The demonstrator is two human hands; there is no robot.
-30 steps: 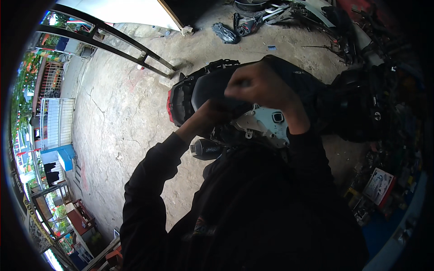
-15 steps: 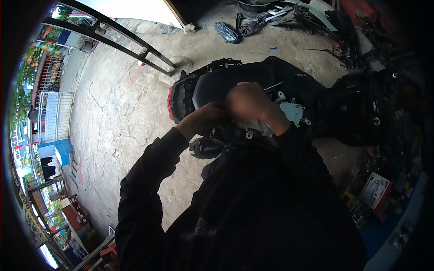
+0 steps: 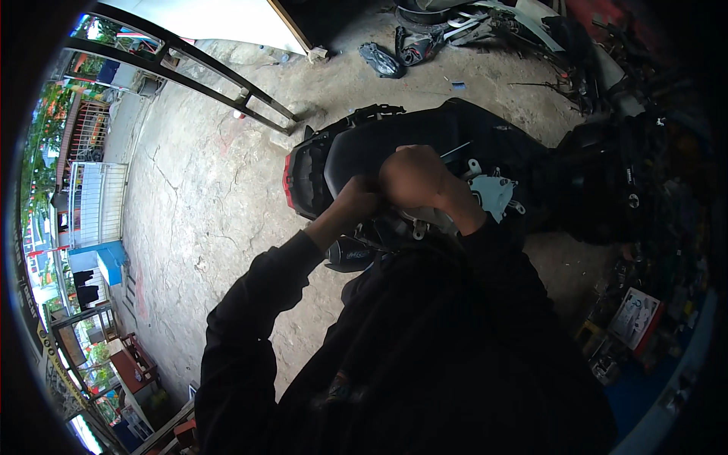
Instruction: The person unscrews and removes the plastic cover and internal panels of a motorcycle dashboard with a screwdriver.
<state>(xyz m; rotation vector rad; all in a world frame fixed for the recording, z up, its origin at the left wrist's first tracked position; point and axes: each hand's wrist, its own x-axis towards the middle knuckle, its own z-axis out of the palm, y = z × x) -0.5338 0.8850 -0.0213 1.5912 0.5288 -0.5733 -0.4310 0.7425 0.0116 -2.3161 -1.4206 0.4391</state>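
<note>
A black motorcycle seat (image 3: pixel 390 129) lies just beyond my hands, on a motorcycle standing crosswise in front of me. My right hand (image 3: pixel 415 178) is closed in a fist at the seat's near side, its back toward me and blurred; what it grips is hidden. A thin metal rod (image 3: pixel 457 149) shows past this hand, over the seat; whether I hold it I cannot tell. Close against the right hand is my left hand (image 3: pixel 355 199), its fingertips out of sight behind the right. A pale grey-blue part with bolt lugs (image 3: pixel 493 193) sits right of my right wrist.
A dark exhaust muffler (image 3: pixel 349 255) juts out below my left wrist. Motorcycle parts (image 3: pixel 485 30) and a black plastic piece (image 3: pixel 381 60) lie on the concrete floor (image 3: pixel 220 174) at the back. A metal post frame (image 3: pixel 243 95) stands far left; a red-and-white box (image 3: pixel 635 318) sits among clutter at right.
My left hand has shifted a little to the right, closer in against the right hand. The right hand stays closed at the same spot by the seat. The view has tilted slightly.
</note>
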